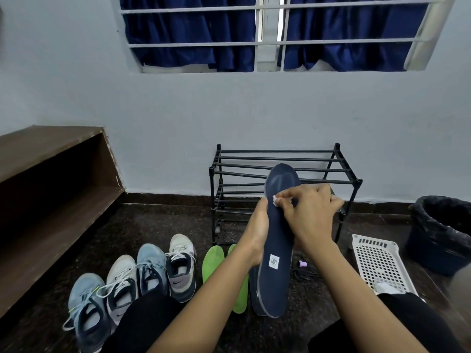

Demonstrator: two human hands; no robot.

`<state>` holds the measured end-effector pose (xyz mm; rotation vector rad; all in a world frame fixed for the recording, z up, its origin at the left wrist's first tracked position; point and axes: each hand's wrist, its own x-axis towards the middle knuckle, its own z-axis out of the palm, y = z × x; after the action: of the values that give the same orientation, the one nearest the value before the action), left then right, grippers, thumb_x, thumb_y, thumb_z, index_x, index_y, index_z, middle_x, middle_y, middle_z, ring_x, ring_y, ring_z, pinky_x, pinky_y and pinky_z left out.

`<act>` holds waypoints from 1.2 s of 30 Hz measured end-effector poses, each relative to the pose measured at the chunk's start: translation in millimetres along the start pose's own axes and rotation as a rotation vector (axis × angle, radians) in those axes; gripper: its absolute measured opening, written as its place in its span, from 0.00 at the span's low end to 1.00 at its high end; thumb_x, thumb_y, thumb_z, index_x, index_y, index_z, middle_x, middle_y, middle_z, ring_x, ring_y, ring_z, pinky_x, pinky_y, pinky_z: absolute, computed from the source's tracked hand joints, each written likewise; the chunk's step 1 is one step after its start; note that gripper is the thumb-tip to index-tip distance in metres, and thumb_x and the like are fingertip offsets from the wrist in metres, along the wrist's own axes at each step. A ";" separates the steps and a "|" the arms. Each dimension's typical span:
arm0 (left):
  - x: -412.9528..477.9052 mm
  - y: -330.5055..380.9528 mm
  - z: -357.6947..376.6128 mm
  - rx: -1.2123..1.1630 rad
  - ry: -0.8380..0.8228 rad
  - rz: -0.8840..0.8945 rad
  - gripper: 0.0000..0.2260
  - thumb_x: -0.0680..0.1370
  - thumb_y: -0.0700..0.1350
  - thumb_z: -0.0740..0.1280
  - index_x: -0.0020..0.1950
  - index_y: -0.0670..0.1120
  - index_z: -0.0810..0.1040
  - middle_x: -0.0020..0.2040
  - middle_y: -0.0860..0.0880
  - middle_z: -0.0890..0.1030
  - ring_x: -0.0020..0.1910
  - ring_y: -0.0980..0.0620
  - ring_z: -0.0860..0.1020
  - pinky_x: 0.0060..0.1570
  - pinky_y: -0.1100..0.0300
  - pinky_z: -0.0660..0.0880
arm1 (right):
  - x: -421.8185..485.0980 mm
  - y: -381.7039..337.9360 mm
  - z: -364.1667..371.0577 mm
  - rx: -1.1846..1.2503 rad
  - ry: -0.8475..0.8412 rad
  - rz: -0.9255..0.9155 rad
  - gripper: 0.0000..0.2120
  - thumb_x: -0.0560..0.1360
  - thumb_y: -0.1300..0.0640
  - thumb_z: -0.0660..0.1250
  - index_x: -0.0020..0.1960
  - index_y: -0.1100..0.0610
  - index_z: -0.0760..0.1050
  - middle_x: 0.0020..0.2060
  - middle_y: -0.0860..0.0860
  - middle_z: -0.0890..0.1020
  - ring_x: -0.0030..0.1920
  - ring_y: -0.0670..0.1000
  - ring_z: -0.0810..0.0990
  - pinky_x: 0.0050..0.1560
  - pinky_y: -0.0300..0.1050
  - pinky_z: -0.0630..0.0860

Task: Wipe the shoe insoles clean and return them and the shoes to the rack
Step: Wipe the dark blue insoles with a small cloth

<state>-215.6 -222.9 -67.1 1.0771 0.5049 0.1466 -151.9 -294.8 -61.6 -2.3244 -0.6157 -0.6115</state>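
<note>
My left hand grips a long navy insole by its left edge and holds it upright in front of the black shoe rack. My right hand pinches a small white wipe against the insole's upper half. A second navy insole lies on the floor behind the held one. Two green insoles lie on the floor to its left. Several sneakers stand in a row at the lower left.
A white perforated basket with white wipes sits at the right, and a bin with a black liner beyond it. A brown wooden bench runs along the left. A small purple item and a black cord lie on the dark floor.
</note>
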 end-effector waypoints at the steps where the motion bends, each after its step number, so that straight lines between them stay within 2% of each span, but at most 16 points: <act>1: 2.0 1.6 -2.3 -0.014 0.000 0.011 0.23 0.84 0.53 0.51 0.40 0.45 0.80 0.28 0.48 0.80 0.25 0.54 0.78 0.25 0.66 0.72 | -4.1 -1.6 1.1 0.010 -0.019 -0.010 0.03 0.72 0.48 0.70 0.44 0.43 0.82 0.43 0.42 0.81 0.53 0.49 0.66 0.47 0.46 0.51; 3: 5.5 3.2 -7.4 -0.055 0.021 0.034 0.24 0.83 0.53 0.52 0.36 0.46 0.81 0.29 0.48 0.80 0.27 0.52 0.79 0.28 0.64 0.73 | -12.2 -4.9 4.5 0.031 -0.051 -0.035 0.04 0.72 0.48 0.70 0.45 0.43 0.82 0.42 0.42 0.82 0.52 0.49 0.65 0.46 0.45 0.51; 8: -2.7 3.5 -2.0 -0.086 0.025 0.052 0.22 0.84 0.53 0.51 0.45 0.44 0.80 0.32 0.47 0.82 0.29 0.52 0.80 0.30 0.64 0.75 | -9.9 -5.2 7.2 0.018 -0.023 -0.075 0.03 0.72 0.48 0.70 0.44 0.43 0.82 0.41 0.42 0.81 0.51 0.48 0.66 0.46 0.46 0.52; 11: -5.9 -1.2 3.3 -0.056 -0.010 0.052 0.19 0.84 0.52 0.52 0.43 0.45 0.77 0.28 0.48 0.79 0.26 0.53 0.78 0.27 0.63 0.73 | 1.8 -0.4 4.5 0.031 -0.015 -0.035 0.03 0.71 0.48 0.70 0.44 0.44 0.82 0.42 0.42 0.81 0.52 0.48 0.66 0.47 0.46 0.52; 14: -8.0 -4.2 5.3 0.007 -0.016 0.063 0.19 0.83 0.55 0.54 0.43 0.48 0.78 0.33 0.48 0.82 0.34 0.50 0.80 0.33 0.57 0.77 | 12.5 4.4 1.0 0.037 0.004 0.038 0.05 0.71 0.47 0.70 0.46 0.45 0.82 0.43 0.44 0.81 0.54 0.49 0.66 0.49 0.48 0.53; 16: -11.3 -1.5 5.1 -0.009 -0.042 0.056 0.22 0.82 0.55 0.55 0.38 0.49 0.82 0.35 0.47 0.81 0.35 0.49 0.79 0.37 0.55 0.75 | 12.9 4.6 -0.7 0.087 0.001 0.063 0.04 0.71 0.46 0.71 0.45 0.45 0.82 0.42 0.43 0.81 0.53 0.48 0.66 0.48 0.47 0.52; 18: -10.7 1.8 2.0 -0.072 -0.056 0.050 0.25 0.81 0.52 0.55 0.30 0.46 0.80 0.29 0.47 0.76 0.28 0.52 0.75 0.32 0.60 0.71 | 7.9 2.6 -0.9 0.137 -0.026 0.061 0.03 0.71 0.46 0.71 0.44 0.44 0.81 0.39 0.41 0.81 0.52 0.48 0.65 0.47 0.45 0.51; 20: -9.8 5.9 -2.2 -0.126 -0.028 0.037 0.23 0.80 0.49 0.54 0.28 0.45 0.76 0.25 0.49 0.73 0.23 0.54 0.71 0.26 0.65 0.67 | -0.6 -1.0 0.0 0.147 -0.058 0.031 0.02 0.71 0.46 0.71 0.43 0.43 0.81 0.38 0.40 0.80 0.51 0.47 0.65 0.46 0.45 0.51; 22: -6.7 7.4 -7.5 -0.136 -0.003 0.040 0.22 0.79 0.49 0.53 0.29 0.45 0.75 0.25 0.49 0.74 0.22 0.54 0.72 0.24 0.67 0.67 | -9.7 -5.4 1.5 0.134 -0.091 -0.011 0.02 0.71 0.47 0.71 0.43 0.43 0.81 0.37 0.39 0.79 0.51 0.46 0.65 0.45 0.45 0.50; 26: -4.3 6.6 -10.2 -0.064 0.001 0.056 0.29 0.81 0.51 0.51 0.24 0.47 0.78 0.25 0.50 0.77 0.22 0.54 0.75 0.24 0.68 0.69 | -16.8 -8.4 4.5 0.056 -0.094 -0.060 0.03 0.71 0.48 0.71 0.45 0.43 0.81 0.40 0.41 0.80 0.50 0.46 0.65 0.46 0.45 0.51; 29: -4.0 4.6 -5.6 -0.052 -0.036 0.058 0.29 0.82 0.52 0.50 0.25 0.48 0.79 0.25 0.49 0.76 0.23 0.55 0.74 0.26 0.64 0.69 | -8.8 -5.9 4.6 0.013 -0.026 -0.065 0.03 0.71 0.48 0.71 0.43 0.44 0.82 0.40 0.41 0.81 0.50 0.48 0.66 0.47 0.47 0.53; 33: -3.5 2.2 2.1 -0.137 -0.067 0.061 0.22 0.81 0.51 0.52 0.33 0.46 0.76 0.26 0.49 0.74 0.24 0.54 0.72 0.26 0.63 0.67 | -0.7 -2.3 5.3 -0.038 0.038 -0.059 0.03 0.71 0.49 0.71 0.43 0.45 0.83 0.42 0.43 0.82 0.50 0.49 0.67 0.47 0.48 0.53; 36: -1.2 1.8 -0.7 -0.125 -0.083 0.067 0.23 0.83 0.53 0.51 0.38 0.45 0.79 0.28 0.48 0.78 0.26 0.55 0.76 0.27 0.64 0.71 | -1.8 -1.8 3.9 0.003 0.053 -0.054 0.03 0.72 0.49 0.71 0.44 0.45 0.82 0.42 0.42 0.82 0.50 0.48 0.67 0.47 0.46 0.52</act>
<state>-216.7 -222.0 -65.4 0.9740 0.3801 0.1891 -153.4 -291.4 -64.4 -2.2875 -0.6558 -0.6949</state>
